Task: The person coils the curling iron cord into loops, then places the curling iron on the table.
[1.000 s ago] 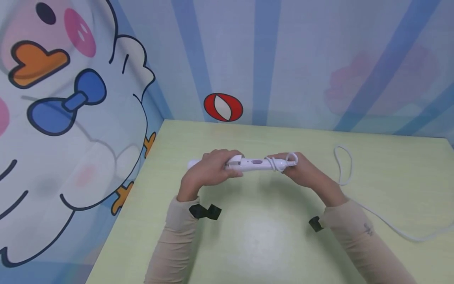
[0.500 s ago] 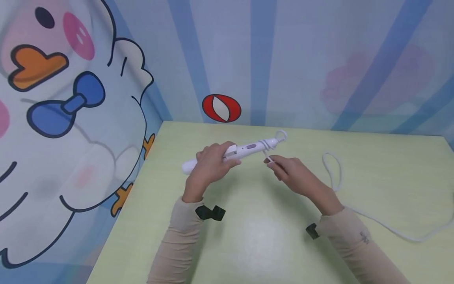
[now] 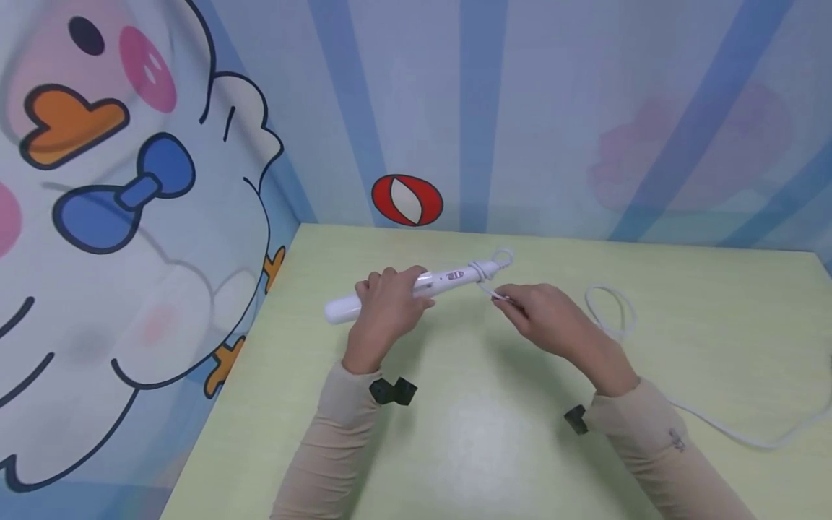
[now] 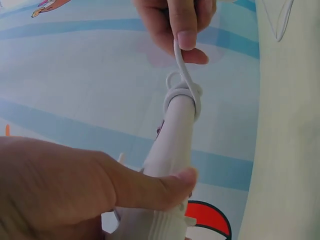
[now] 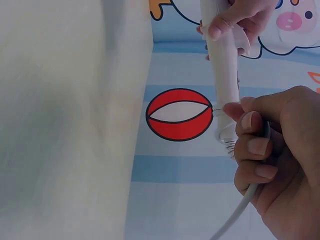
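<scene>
In the head view my left hand (image 3: 388,310) grips a white curling iron (image 3: 342,309) round its middle, with the rounded end out to the left. The iron tilts up toward its cord end, above the table. My left thumb (image 4: 170,187) lies along its side in the left wrist view. A few turns of white cord (image 4: 181,60) wrap the handle's end, beside a small cord loop. My right hand (image 3: 552,321) pinches the cord just off the handle, and in the right wrist view its fingers curl round the cord (image 5: 232,217), which trails out below them.
The pale yellow table (image 3: 468,448) meets a blue striped wall (image 3: 552,144) at its back edge. Looped cord (image 3: 715,426) runs off to the right across the tabletop. A cartoon bird panel (image 3: 175,303) stands at the left.
My right hand has come away from the handle's end and now holds the cord down and right of it. The iron has tilted, its cord end higher; the slack on the table has shifted.
</scene>
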Demonstrator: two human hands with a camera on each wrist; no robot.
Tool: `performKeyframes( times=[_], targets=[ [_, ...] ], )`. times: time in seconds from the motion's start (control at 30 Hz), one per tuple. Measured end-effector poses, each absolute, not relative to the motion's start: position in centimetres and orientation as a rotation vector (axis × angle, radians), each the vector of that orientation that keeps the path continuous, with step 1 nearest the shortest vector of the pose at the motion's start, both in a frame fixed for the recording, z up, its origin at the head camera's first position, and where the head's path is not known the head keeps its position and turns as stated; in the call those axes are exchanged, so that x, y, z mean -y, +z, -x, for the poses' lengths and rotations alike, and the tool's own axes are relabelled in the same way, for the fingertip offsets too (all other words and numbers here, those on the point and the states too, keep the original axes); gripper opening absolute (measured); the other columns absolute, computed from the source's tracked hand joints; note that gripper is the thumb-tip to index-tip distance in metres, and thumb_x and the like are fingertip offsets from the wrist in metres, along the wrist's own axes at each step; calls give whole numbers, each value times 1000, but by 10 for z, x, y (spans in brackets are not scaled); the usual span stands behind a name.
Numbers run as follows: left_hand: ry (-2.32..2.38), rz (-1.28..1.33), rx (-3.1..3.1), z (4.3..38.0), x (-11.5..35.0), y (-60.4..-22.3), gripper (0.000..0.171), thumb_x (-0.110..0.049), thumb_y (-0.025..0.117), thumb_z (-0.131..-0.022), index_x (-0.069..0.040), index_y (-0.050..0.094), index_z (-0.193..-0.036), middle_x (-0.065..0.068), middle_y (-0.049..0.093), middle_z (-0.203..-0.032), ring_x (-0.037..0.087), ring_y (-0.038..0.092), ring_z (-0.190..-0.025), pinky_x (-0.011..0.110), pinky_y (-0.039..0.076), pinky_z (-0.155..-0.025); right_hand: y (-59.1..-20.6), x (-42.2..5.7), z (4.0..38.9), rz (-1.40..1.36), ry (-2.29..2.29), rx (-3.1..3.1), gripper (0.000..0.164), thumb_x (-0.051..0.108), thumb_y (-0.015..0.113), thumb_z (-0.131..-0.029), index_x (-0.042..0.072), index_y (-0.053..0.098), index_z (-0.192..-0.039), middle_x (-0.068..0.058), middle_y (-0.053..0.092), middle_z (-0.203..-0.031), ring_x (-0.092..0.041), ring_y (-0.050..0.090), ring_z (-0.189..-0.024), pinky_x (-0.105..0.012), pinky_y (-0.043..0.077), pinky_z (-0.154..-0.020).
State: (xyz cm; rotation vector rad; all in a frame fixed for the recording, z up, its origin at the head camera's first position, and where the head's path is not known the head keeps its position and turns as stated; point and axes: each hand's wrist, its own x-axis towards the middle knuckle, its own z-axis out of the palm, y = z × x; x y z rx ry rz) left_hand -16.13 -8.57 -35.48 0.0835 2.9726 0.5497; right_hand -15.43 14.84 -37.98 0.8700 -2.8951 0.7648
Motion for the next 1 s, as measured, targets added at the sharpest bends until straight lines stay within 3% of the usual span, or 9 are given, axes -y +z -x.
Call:
performKeyframes(
  times=[0.37,0.8,1.0],
  targets=[
    [380,-185,-2894,155,83,-351,51,-28,74,-83,-28,56,-131,7,59,-109,28,46,-103,51,31,-95,-360,-148,162,-961,536,2782,12,23,68,-89,13,72,-92,3,66,-78,-6,47,-56,-26,40,-54],
    [328,-545,-2730,154,97,-351,43,-26,75,-83,-29,62,-124,-1,62,-106,20,48,-96,42,34,-89,-355,-154,170,-1084,834,2845,14,31,75,-81,21,70,-89,10,61,-81,-5,51,-65,-25,45,-60],
    [406,-682,-2665,155,101,-349,42,-25,76,-82,-29,63,-122,-4,61,-101,16,49,-95,38,35,-87,-362,-159,177,-1080,1109,2842,10,32,74,-82,24,72,-89,10,59,-78,-9,48,-62,-25,44,-59]
  ],
)
